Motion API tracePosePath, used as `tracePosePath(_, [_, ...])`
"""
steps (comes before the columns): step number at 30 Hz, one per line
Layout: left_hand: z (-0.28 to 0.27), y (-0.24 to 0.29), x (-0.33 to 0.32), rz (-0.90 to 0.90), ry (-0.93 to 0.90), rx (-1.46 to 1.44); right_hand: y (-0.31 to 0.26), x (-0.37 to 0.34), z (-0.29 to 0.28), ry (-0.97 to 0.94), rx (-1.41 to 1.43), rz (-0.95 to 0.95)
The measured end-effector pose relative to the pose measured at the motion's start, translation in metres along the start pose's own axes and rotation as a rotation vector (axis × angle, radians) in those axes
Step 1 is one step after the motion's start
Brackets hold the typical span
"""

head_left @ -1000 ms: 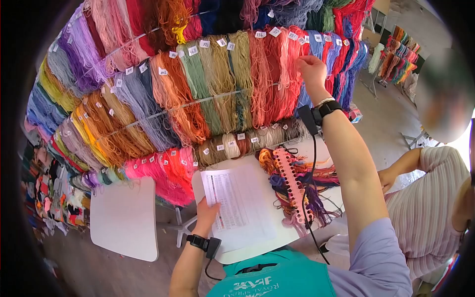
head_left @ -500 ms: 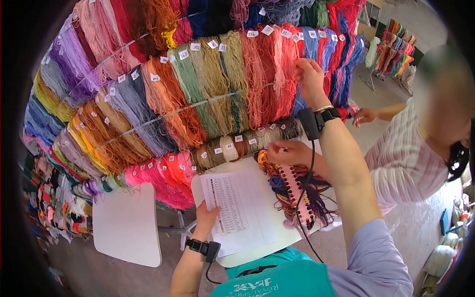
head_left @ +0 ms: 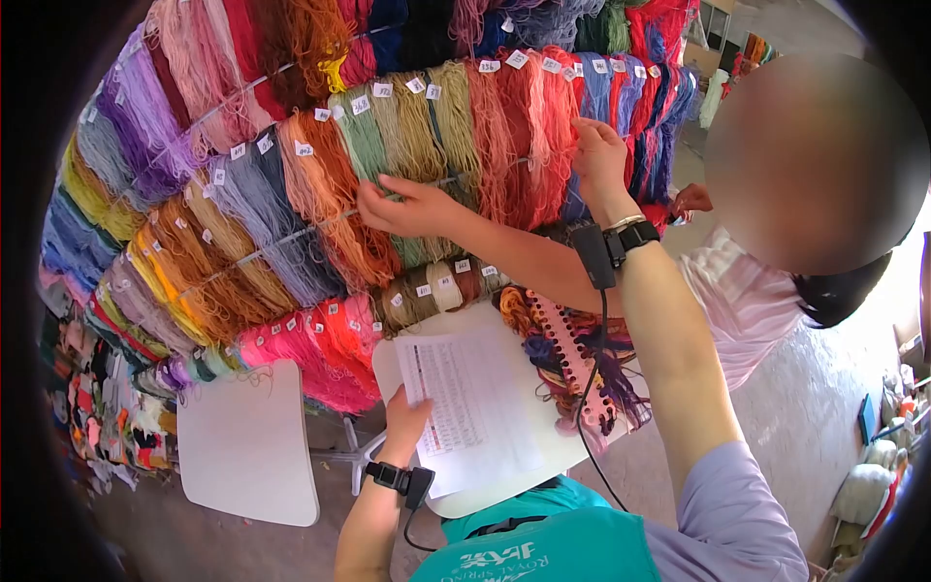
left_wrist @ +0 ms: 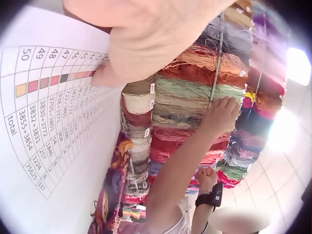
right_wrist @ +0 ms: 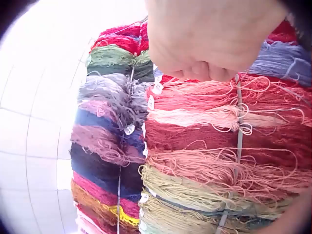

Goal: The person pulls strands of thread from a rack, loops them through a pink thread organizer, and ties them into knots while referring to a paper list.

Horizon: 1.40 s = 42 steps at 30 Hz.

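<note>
In the head view my left hand [head_left: 407, 419] is at the left edge of a printed sheet [head_left: 465, 412] on a white table [head_left: 519, 412]. Its thumb lies on the sheet beside a column of colour swatches; the other fingers reach past the paper's edge. The left wrist view shows the numbered rows of this sheet [left_wrist: 46, 114]. My raised right hand [head_left: 601, 160] has curled fingers, its fingertips pinched at a coral-red yarn skein [head_left: 555, 145] on the rack. In the right wrist view my right hand [right_wrist: 204, 44] covers its fingertips, with red skeins right behind.
Another person's arm [head_left: 514, 247] crosses from the right, its hand [head_left: 402, 206] at the orange and green skeins. A pink holed thread card [head_left: 572, 359] with colourful threads lies on the table. A white stool-like top [head_left: 247, 441] stands left. Labelled skeins [head_left: 417, 126] fill the rack.
The other person has leaned in from the right and stretched an arm across the table to the skeins. My right hand stays by the red skeins; my left stays on the sheet.
</note>
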<state>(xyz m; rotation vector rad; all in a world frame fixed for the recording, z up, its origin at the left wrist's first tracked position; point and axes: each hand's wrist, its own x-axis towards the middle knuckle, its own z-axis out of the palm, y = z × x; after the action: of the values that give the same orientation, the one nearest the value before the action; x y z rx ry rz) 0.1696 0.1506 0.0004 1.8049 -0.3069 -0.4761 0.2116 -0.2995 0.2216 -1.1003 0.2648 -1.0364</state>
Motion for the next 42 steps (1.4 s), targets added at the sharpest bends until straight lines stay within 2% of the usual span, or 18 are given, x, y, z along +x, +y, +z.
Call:
tracePosePath(1, [-0.001, 0.003, -0.001, -0.006, -0.013, 0.029, -0.004, -0.006, 0.003, 0.023, -0.061, -0.022])
tracePosePath(5, [-0.001, -0.005, 0.006, 0.229, 0.208, 0.290, -0.008, -0.050, 0.003, 0.072, -0.422, -0.204])
tracePosePath(7, [0.005, 0.017, 0.001, 0.334, 0.372, 0.328, -0.028, -0.100, 0.000, -0.043, -0.604, -0.272])
tracePosePath(10, [0.001, 0.023, 0.004, 0.512, 0.385, 0.431, -0.061, -0.190, -0.004, -0.207, -0.811, -0.321])
tracePosePath(11, [-0.001, 0.030, 0.004, 0.531, 0.316, 0.405, -0.068, -0.218, -0.010, -0.276, -0.872, -0.332])
tracePosePath(12, [-0.004, 0.040, 0.001, 0.544, 0.246, 0.378, -0.080, -0.247, -0.016, -0.370, -0.850, -0.238])
tracePosePath(13, [-0.005, 0.048, -0.002, 0.556, 0.178, 0.351, -0.089, -0.271, -0.025, -0.477, -0.882, -0.274])
tracePosePath(16, [0.001, 0.066, -0.013, 0.280, -0.117, -0.079, -0.121, -0.335, -0.054, -0.858, -0.950, -0.153])
tracePosePath(18, [0.015, 0.078, -0.023, 0.324, -0.181, -0.179, -0.144, -0.367, -0.071, -1.108, -0.872, -0.047])
tracePosePath(19, [0.021, 0.081, -0.028, 0.340, -0.216, -0.230, -0.151, -0.381, -0.084, -1.228, -0.878, -0.083])
tracePosePath(24, [0.044, 0.074, -0.050, 0.277, -0.254, -0.210, -0.204, -0.479, -0.172, -1.401, -1.156, 0.469])
tracePosePath(27, [0.057, 0.061, -0.076, 0.222, -0.248, -0.170, -0.221, -0.570, -0.256, -1.368, -1.339, 0.830])
tracePosePath(30, [0.079, 0.055, -0.109, 0.170, -0.275, -0.170, -0.245, -0.650, -0.335, -1.088, -1.257, 1.020])
tracePosePath(32, [0.097, 0.060, -0.136, 0.183, -0.421, -0.135, -0.259, -0.674, -0.366, -0.870, -1.212, 0.948])
tracePosePath(35, [0.136, 0.074, -0.179, 0.110, -0.777, -0.169, -0.271, -0.652, -0.343, -0.086, -0.928, 1.053])
tracePosePath(36, [0.147, 0.081, -0.198, 0.093, -0.934, -0.104, -0.274, -0.642, -0.333, 0.027, -0.705, 0.994])
tracePosePath(39, [0.183, 0.098, -0.250, 0.086, -1.414, -0.011, -0.277, -0.630, -0.312, 0.229, -0.181, 0.846])
tracePosePath(42, [0.213, 0.100, -0.299, -0.046, -1.684, -0.015, -0.273, -0.632, -0.300, 0.212, -0.091, 0.787])
